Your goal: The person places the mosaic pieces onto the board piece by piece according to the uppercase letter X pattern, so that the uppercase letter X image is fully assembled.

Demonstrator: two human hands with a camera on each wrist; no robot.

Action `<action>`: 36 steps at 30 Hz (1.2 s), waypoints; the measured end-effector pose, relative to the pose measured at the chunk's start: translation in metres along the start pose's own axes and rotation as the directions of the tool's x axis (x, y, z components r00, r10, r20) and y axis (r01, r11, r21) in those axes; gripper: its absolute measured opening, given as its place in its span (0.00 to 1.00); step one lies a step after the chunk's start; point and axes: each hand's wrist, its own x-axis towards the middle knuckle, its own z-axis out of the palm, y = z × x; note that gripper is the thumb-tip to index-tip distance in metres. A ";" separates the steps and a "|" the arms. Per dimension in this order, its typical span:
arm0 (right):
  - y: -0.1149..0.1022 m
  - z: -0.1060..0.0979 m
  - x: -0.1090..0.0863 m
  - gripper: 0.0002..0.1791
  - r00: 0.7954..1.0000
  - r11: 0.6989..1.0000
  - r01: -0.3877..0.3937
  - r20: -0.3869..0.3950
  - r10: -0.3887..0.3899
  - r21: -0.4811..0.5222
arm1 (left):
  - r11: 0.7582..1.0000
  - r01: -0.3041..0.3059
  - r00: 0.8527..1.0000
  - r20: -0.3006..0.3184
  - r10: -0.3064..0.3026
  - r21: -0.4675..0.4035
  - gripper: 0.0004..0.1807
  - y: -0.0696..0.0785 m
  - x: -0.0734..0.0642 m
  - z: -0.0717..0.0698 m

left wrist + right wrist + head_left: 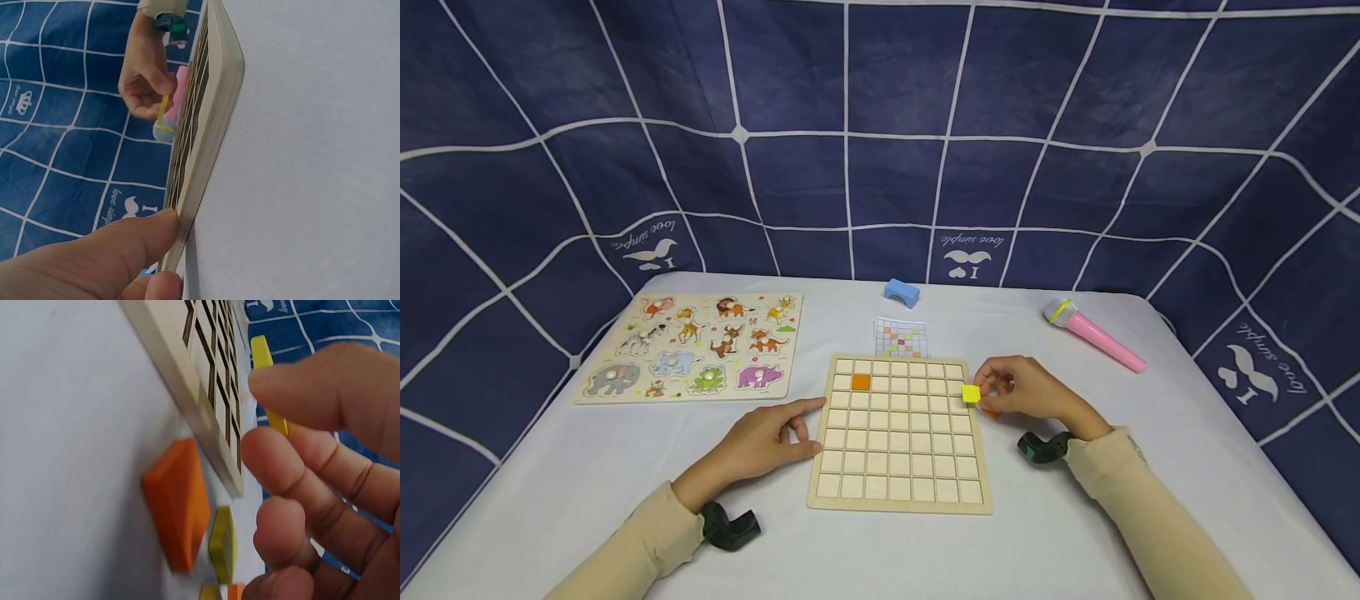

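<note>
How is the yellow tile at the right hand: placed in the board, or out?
Out. The right hand pinches the yellow tile; both wrist views show it raised off the board.

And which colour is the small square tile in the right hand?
Yellow; the small square tile shows best in the head view.
</note>
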 end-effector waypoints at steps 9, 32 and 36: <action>-0.004 0.010 0.016 0.10 1.000 0.999 -0.005 -0.015 0.004 -0.033 | 1.000 0.006 1.000 0.005 -0.006 -0.002 0.35 0.002 0.000 0.000; -0.016 0.023 0.045 0.09 0.998 0.996 -0.062 0.025 0.064 -0.061 | 1.000 0.025 1.000 0.004 -0.025 -0.007 0.35 0.003 0.000 0.000; -0.020 0.023 0.048 0.09 0.997 0.995 -0.068 0.034 0.071 -0.077 | 1.000 0.027 1.000 0.004 -0.027 -0.006 0.35 0.003 0.000 0.000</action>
